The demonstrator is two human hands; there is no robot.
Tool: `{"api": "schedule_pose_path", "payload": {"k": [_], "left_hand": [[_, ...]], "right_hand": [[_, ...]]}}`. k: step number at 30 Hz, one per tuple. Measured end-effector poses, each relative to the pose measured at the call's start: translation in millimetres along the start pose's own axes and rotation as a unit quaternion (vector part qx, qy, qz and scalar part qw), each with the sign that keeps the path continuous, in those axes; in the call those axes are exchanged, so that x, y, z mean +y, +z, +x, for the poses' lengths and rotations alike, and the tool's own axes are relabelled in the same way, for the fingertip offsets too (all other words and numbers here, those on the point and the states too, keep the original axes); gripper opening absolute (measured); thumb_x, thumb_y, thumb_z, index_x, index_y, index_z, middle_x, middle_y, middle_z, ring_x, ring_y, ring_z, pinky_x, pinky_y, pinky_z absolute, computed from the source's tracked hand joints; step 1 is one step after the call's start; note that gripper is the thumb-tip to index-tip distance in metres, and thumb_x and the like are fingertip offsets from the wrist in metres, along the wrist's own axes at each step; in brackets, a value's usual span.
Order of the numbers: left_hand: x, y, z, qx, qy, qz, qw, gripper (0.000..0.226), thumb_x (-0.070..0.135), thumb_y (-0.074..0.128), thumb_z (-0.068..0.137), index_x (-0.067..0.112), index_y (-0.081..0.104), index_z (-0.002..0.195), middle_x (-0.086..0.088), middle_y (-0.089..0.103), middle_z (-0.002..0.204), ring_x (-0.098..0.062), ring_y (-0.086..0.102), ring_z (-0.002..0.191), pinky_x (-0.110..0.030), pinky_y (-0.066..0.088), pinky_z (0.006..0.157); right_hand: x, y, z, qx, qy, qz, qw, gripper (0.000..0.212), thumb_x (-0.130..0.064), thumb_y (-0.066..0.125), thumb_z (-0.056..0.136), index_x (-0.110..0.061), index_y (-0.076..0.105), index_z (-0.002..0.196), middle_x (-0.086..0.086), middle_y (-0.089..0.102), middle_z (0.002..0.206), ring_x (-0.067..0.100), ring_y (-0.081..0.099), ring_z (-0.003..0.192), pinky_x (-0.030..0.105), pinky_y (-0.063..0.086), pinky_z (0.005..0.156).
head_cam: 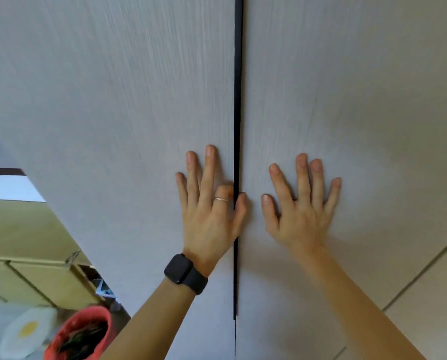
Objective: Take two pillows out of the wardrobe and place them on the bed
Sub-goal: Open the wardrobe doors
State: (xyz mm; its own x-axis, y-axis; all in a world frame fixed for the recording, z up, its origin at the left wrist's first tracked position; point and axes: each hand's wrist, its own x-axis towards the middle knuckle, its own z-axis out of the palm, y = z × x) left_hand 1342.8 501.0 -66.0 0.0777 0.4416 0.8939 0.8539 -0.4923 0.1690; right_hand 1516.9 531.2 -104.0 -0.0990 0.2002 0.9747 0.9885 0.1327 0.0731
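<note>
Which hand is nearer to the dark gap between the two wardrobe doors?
Left. The left hand lies flat on the left door, its thumb at the dark gap. The right hand lies flat on the right door, apart from the gap.

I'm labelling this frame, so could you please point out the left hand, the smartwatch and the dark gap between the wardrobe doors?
left hand (pixel 208 216): head view, back of hand.
smartwatch (pixel 178 269): head view, its face.
dark gap (pixel 238 100): head view, upper stretch.

Both hands, left (pixel 209 203) and right (pixel 301 203), press flat on the closed wardrobe doors (pixel 113 100) beside the dark seam (pixel 238 87).
</note>
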Motion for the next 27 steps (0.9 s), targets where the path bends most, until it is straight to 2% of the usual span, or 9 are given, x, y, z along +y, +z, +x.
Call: {"api": "schedule_pose_path", "payload": {"k": [8, 13, 17, 19, 21, 23, 25, 26, 27], "left_hand": [[22, -19, -2, -0.048, -0.066, 0.035, 0.996, 0.019, 0.021, 0.070, 0.087, 0.004, 0.066, 0.080, -0.016, 0.025, 0.160, -0.037, 0.016, 0.150, -0.057, 0.033, 0.110], [33, -29, -7, -0.060, -0.114, 0.008, 0.992, 0.016, 0.023, 0.069, 0.088, 0.009, 0.067, 0.083, -0.005, 0.016, 0.164, -0.029, 0.010, 0.152, -0.055, 0.036, 0.109], [43, -49, -21, -0.063, -0.152, -0.019, 0.986, 0.013, 0.025, 0.066, 0.091, 0.012, 0.066, 0.086, 0.001, 0.010, 0.166, -0.022, 0.009, 0.152, -0.049, 0.044, 0.104], [48, -67, -29, -0.067, -0.170, -0.023, 0.983, 0.014, 0.029, 0.065, 0.092, 0.016, 0.067, 0.089, 0.007, 0.008, 0.166, -0.021, 0.017, 0.151, -0.046, 0.048, 0.101], [54, -88, -40, -0.063, -0.191, -0.037, 0.979, 0.014, 0.033, 0.065, 0.092, 0.019, 0.067, 0.090, 0.012, 0.009, 0.165, -0.024, 0.044, 0.138, -0.037, 0.054, 0.093], [58, -112, -54, -0.053, -0.208, -0.056, 0.975, 0.012, 0.033, 0.067, 0.091, 0.020, 0.067, 0.091, 0.012, 0.016, 0.163, -0.009, 0.059, 0.114, -0.015, 0.048, 0.084], [59, -137, -70, -0.060, -0.232, -0.072, 0.968, 0.010, 0.035, 0.067, 0.091, 0.025, 0.066, 0.093, 0.012, 0.023, 0.161, 0.012, 0.046, 0.118, 0.004, 0.033, 0.083], [58, -151, -79, -0.067, -0.244, -0.085, 0.964, 0.007, 0.038, 0.065, 0.092, 0.032, 0.063, 0.093, 0.013, 0.025, 0.160, 0.023, 0.038, 0.119, 0.005, 0.030, 0.087], [58, -165, -86, -0.075, -0.256, -0.098, 0.959, 0.005, 0.043, 0.063, 0.092, 0.039, 0.060, 0.092, 0.015, 0.028, 0.159, 0.027, 0.034, 0.121, 0.000, 0.032, 0.094]], "right_hand": [[3, -6, 3, -0.031, -0.007, -0.004, 0.999, 0.063, -0.050, 0.047, 0.098, -0.036, 0.025, 0.156, 0.001, -0.003, 0.168, 0.021, 0.004, 0.155, 0.054, 0.007, 0.120], [4, -16, 5, -0.086, -0.007, -0.009, 0.996, 0.061, -0.051, 0.040, 0.102, -0.038, 0.018, 0.157, 0.000, -0.007, 0.168, 0.020, -0.002, 0.155, 0.055, 0.007, 0.119], [2, -31, 6, -0.144, 0.004, 0.022, 0.989, 0.063, -0.050, 0.039, 0.103, -0.034, 0.015, 0.159, 0.003, 0.002, 0.168, 0.023, -0.001, 0.155, 0.058, 0.009, 0.120], [3, -44, 11, -0.184, -0.002, 0.039, 0.982, 0.067, -0.048, 0.042, 0.101, -0.031, 0.012, 0.160, 0.006, 0.001, 0.168, 0.027, -0.002, 0.155, 0.060, 0.006, 0.121], [2, -56, 16, -0.232, 0.003, 0.058, 0.971, 0.073, -0.048, 0.044, 0.099, -0.029, 0.008, 0.160, 0.008, -0.005, 0.168, 0.029, -0.006, 0.154, 0.060, 0.000, 0.120], [-8, -71, 9, -0.281, 0.022, 0.106, 0.954, 0.074, -0.050, 0.043, 0.096, -0.027, 0.012, 0.160, 0.009, -0.006, 0.168, 0.030, -0.008, 0.154, 0.062, 0.003, 0.120], [-26, -94, -11, -0.324, 0.069, 0.233, 0.914, 0.072, -0.057, 0.038, 0.094, -0.026, 0.023, 0.158, 0.007, 0.004, 0.168, 0.027, -0.002, 0.155, 0.061, 0.014, 0.120], [-39, -109, -24, -0.348, 0.103, 0.314, 0.877, 0.073, -0.063, 0.036, 0.093, -0.028, 0.027, 0.156, 0.003, 0.009, 0.168, 0.022, 0.003, 0.155, 0.057, 0.019, 0.120], [-54, -126, -37, -0.371, 0.130, 0.383, 0.836, 0.073, -0.068, 0.034, 0.091, -0.032, 0.029, 0.155, -0.002, 0.013, 0.167, 0.017, 0.006, 0.154, 0.051, 0.021, 0.121]]}}
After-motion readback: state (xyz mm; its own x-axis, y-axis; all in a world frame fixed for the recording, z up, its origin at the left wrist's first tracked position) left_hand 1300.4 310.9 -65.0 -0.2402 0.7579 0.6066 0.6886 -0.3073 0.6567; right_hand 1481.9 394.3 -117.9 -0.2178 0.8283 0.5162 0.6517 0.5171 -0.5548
